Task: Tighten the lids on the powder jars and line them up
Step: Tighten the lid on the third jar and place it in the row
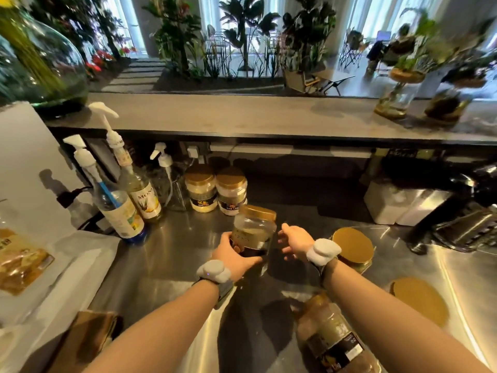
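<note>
Left grip (pixel 236 258) round jar (pixel 254 232), bottles (pixel 142 195) nearby

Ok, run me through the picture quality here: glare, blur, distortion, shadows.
Head view: the wide-angle lens makes the pump bottles lean outward. The windows are blown out by backlight. The plants at far right are smeared by blur. The jar held in the left hand is slightly soft. Glare streaks cross the steel counter, and dark shadows lie on it between the forearms.

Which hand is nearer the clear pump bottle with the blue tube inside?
Left. The left hand, gripping a tilted clear gold-lidded jar, lies right of the pump bottle; the right hand hangs open beyond that jar, farther right.
</note>
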`<act>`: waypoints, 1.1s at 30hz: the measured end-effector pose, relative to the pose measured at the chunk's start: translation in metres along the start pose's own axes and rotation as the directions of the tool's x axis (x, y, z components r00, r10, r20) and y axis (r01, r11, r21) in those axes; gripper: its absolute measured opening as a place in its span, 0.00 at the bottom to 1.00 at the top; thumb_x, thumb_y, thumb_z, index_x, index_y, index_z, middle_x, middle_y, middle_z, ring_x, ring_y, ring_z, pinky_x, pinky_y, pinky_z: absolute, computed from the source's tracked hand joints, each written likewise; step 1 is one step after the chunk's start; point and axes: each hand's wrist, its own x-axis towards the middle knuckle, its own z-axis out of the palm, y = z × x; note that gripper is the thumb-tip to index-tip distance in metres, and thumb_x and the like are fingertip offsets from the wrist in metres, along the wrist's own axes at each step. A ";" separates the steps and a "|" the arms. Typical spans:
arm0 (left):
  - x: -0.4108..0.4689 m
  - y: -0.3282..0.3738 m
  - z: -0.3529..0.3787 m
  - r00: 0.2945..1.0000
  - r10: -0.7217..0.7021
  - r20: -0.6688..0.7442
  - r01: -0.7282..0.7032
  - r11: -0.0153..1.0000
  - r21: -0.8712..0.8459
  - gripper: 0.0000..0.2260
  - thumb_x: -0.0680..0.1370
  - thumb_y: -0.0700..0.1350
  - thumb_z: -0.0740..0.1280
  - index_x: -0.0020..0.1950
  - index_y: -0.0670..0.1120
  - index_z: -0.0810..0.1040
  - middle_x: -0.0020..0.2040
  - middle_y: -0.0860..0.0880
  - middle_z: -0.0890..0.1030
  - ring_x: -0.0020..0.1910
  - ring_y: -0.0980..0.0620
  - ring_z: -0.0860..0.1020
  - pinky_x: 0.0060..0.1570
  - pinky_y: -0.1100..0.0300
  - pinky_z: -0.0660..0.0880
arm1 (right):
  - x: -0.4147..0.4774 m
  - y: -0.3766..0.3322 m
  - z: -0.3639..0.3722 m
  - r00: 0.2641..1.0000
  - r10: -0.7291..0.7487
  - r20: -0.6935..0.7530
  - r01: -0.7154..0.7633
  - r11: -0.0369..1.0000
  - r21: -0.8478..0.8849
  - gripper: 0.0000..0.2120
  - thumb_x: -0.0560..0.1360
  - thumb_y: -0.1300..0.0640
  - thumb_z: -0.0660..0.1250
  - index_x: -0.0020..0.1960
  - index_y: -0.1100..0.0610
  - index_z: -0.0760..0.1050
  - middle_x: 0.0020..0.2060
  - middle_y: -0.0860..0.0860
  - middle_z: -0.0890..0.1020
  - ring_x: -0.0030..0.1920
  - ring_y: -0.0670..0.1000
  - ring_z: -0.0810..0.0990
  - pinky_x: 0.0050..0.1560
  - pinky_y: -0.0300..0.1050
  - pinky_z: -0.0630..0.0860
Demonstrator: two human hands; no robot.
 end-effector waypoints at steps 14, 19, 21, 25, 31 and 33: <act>0.080 0.028 -0.002 0.989 0.005 0.147 -0.006 1.000 0.002 0.46 0.59 0.57 0.80 0.71 0.46 0.63 0.66 0.49 0.75 0.65 0.49 0.74 0.65 0.52 0.72 | 0.057 0.006 0.012 0.992 -0.017 -0.128 0.022 0.999 0.037 0.16 0.79 0.62 0.59 0.65 0.61 0.73 0.60 0.58 0.79 0.61 0.58 0.78 0.63 0.51 0.73; 0.110 0.033 -0.005 0.960 -0.041 0.278 -0.001 0.989 0.151 0.44 0.71 0.46 0.72 0.78 0.44 0.47 0.72 0.44 0.68 0.70 0.44 0.69 0.65 0.55 0.70 | 0.080 0.007 0.009 0.983 0.024 -0.181 0.030 0.957 0.290 0.18 0.79 0.69 0.56 0.68 0.62 0.68 0.63 0.59 0.76 0.65 0.60 0.74 0.66 0.52 0.70; 0.117 0.035 -0.005 0.949 -0.068 0.308 0.006 0.980 0.198 0.39 0.74 0.44 0.68 0.77 0.44 0.47 0.71 0.43 0.68 0.69 0.44 0.69 0.63 0.57 0.69 | 0.087 0.004 0.010 0.977 0.016 -0.211 0.072 0.913 0.402 0.20 0.79 0.72 0.53 0.68 0.62 0.68 0.61 0.57 0.76 0.64 0.56 0.74 0.63 0.50 0.71; 0.122 0.038 0.005 0.944 -0.029 0.328 0.006 0.997 0.072 0.34 0.76 0.33 0.63 0.76 0.45 0.48 0.73 0.47 0.64 0.73 0.46 0.64 0.67 0.60 0.64 | 0.093 -0.009 0.013 0.967 0.007 -0.256 0.150 0.794 0.590 0.18 0.79 0.71 0.52 0.67 0.65 0.69 0.56 0.55 0.76 0.61 0.58 0.75 0.54 0.46 0.73; 0.149 0.022 0.019 0.973 -0.037 0.227 0.045 0.999 -0.031 0.33 0.73 0.30 0.63 0.75 0.46 0.57 0.71 0.45 0.68 0.73 0.45 0.65 0.70 0.55 0.64 | 0.117 -0.018 0.018 0.963 0.106 -0.247 0.075 0.776 0.626 0.18 0.80 0.70 0.52 0.67 0.64 0.70 0.62 0.59 0.76 0.60 0.59 0.75 0.54 0.46 0.71; 0.156 0.017 0.021 0.976 -0.040 0.213 0.055 0.996 -0.067 0.34 0.71 0.30 0.63 0.73 0.52 0.58 0.71 0.47 0.69 0.72 0.46 0.66 0.71 0.50 0.64 | 0.123 -0.016 0.019 0.968 0.090 -0.233 0.069 0.800 0.596 0.19 0.80 0.71 0.51 0.67 0.63 0.71 0.62 0.57 0.77 0.59 0.56 0.75 0.54 0.45 0.71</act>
